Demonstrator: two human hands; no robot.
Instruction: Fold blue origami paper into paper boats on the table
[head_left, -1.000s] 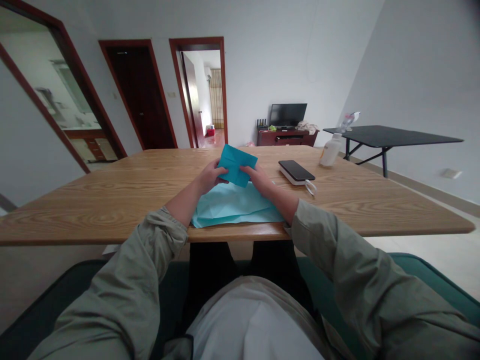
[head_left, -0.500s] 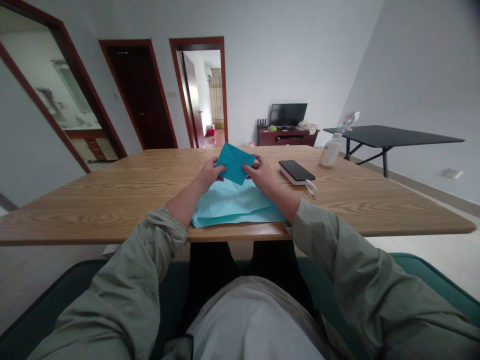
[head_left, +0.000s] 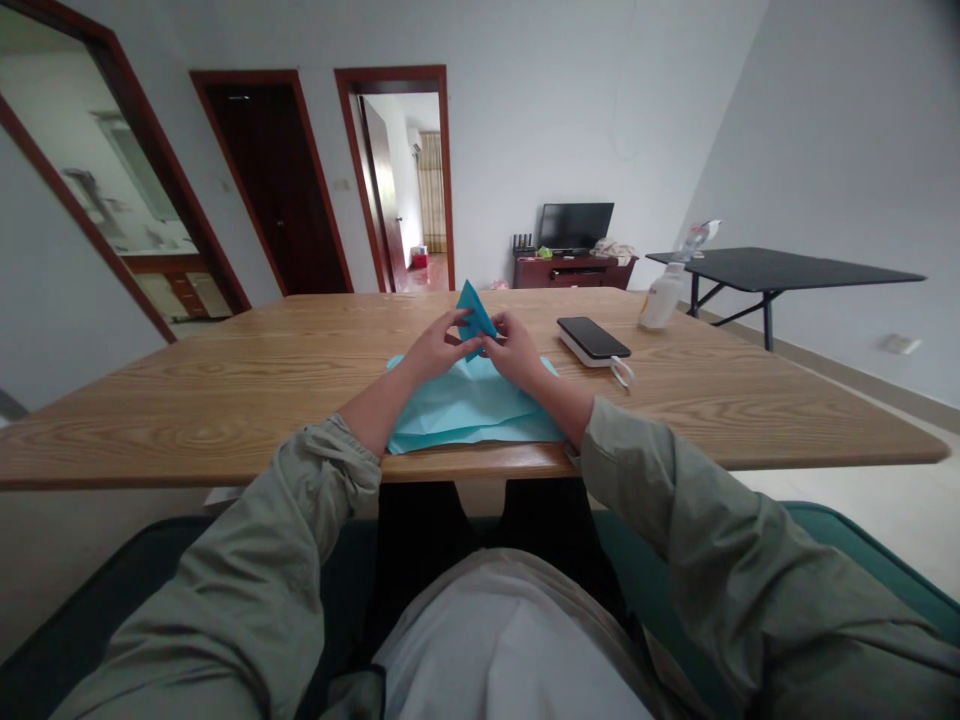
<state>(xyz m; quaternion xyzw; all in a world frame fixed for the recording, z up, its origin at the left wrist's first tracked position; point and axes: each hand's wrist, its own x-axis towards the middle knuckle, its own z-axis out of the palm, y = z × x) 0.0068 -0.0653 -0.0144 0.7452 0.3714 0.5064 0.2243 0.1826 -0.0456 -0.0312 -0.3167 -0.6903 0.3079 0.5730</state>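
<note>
Wooden bench [head_left: 187,425], indoors. Left hand [head_left: 439,352] and right hand [head_left: 514,352] pinch a small folded teal paper [head_left: 472,318] narrowly, above a crumpled pale-blue sheet [head_left: 472,408]. Risk: uneven pinching could let the folds spring open or skew the crease.

Nothing readable anywhere in view: no legible text, label, brand or number, with any marking on the white plastic bottle [head_left: 661,300] or the black smartphone [head_left: 583,337] too small and blurred to make out.
</note>
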